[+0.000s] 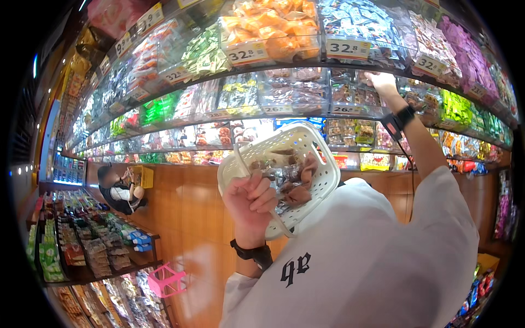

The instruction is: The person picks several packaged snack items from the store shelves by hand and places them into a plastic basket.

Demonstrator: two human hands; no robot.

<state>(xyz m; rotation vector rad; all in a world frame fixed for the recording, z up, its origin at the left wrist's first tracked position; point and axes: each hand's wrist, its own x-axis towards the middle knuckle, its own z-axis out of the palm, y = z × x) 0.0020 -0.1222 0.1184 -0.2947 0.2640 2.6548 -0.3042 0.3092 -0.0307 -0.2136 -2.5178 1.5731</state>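
Hunching low at far left, a person (pixel 117 190) is beside a yellow box (pixel 144 177); next, a pink stool (pixel 167 280). Now the left hand (pixel 251 199), curled firmly round the handle (pixel 283 224) of a white basket (pixel 268 143), brown packets (pixel 298 192) inside! Farther right, the right hand (pixel 381 82) reaches in among wrapped snacks (pixel 350 96) on a shelf (pixel 306 116), fingertips obscured; whether it grips anything, I can't tell.

Left hand (pixel 250 198) just below centre, toward 6 o'clock: fingers curled into fist, knuckles up, wrist (pixel 250 240) bent little. Right arm (pixel 424 139) extended, forearm aimed toward 11 o'clock. Right hand (pixel 378 81) at 2 o'clock, fingertips' closure unclear.
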